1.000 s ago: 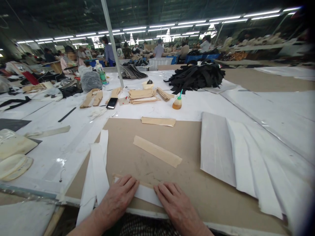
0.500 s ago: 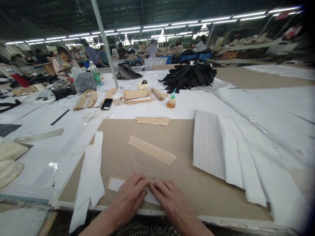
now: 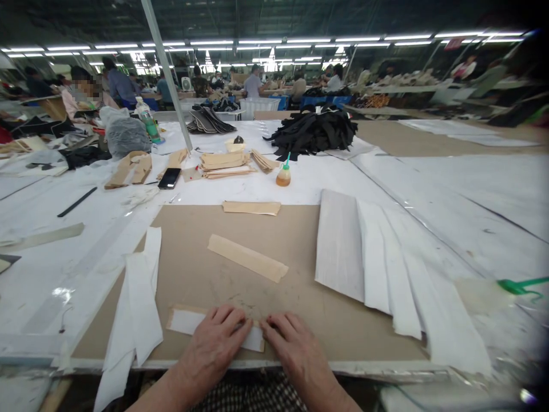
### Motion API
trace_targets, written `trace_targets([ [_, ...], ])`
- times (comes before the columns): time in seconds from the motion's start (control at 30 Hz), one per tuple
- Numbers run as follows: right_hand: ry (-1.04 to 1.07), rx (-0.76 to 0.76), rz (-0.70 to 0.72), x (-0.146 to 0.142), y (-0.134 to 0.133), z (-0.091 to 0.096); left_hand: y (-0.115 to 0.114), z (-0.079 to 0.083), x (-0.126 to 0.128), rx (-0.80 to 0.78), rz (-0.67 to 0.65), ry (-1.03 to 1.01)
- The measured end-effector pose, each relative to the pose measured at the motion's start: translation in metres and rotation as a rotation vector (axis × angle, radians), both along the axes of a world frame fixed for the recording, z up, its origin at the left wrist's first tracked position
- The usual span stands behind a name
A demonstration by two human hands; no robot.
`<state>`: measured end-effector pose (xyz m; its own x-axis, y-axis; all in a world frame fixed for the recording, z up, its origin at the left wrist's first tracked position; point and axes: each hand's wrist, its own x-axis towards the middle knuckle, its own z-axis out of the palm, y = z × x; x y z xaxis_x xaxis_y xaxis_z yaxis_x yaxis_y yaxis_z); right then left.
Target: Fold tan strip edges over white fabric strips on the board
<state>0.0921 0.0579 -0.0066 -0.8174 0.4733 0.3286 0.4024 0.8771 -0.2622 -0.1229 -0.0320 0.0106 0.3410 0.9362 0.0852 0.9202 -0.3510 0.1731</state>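
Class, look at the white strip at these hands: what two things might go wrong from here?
The white strip might skew or crease, since the left hand covers part of it and the right hand is at one end. A loose white piece at left overhangs the table's front edge and could slide off if brushed.

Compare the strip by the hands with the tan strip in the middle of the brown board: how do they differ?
The strip by the hands shows white with tan edges; the middle strip shows tan all over. The left hand partly covers the strip by the hands; the middle strip lies uncovered. Both are long, narrow and lie on the brown board.
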Motion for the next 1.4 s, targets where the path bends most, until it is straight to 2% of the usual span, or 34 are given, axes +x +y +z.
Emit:
trace_targets([
  [0.1,-0.001,0.106,0.008,-0.002,-0.005,-0.002,0.001,0.004,0.005,0.013,-0.022,0.007],
  [0.2,0.03,0.186,-0.027,-0.003,-0.012,-0.006,0.004,0.008,0.013,-0.024,0.037,-0.085],
  [0.3,0.066,0.162,-0.098,-0.002,-0.017,-0.012,0.007,0.005,0.022,-0.042,0.086,-0.18],
  [0.47,0.188,0.091,-0.166,0.005,-0.023,-0.02,0.011,-0.006,0.027,0.018,0.076,-0.182],
  [0.6,0.257,0.031,-0.238,0.012,-0.031,-0.024,0.017,0.0,0.025,-0.022,0.075,-0.242],
  [0.8,0.131,0.07,-0.257,0.02,-0.047,-0.028,0.03,0.006,0.028,-0.126,0.068,-0.466],
  [0.93,0.193,0.099,-0.289,0.019,-0.049,-0.026,0.033,0.001,0.029,-0.083,0.001,-0.368],
  [1.03,0.158,0.072,-0.279,0.017,-0.048,-0.026,0.033,-0.002,0.028,-0.061,-0.034,-0.28],
  [1.23,0.274,0.067,-0.323,0.013,-0.049,-0.038,0.03,-0.008,0.025,-0.007,-0.142,-0.115],
  [1.4,0.259,0.074,-0.338,0.013,-0.05,-0.036,0.023,-0.003,0.024,0.077,-0.224,0.013],
])
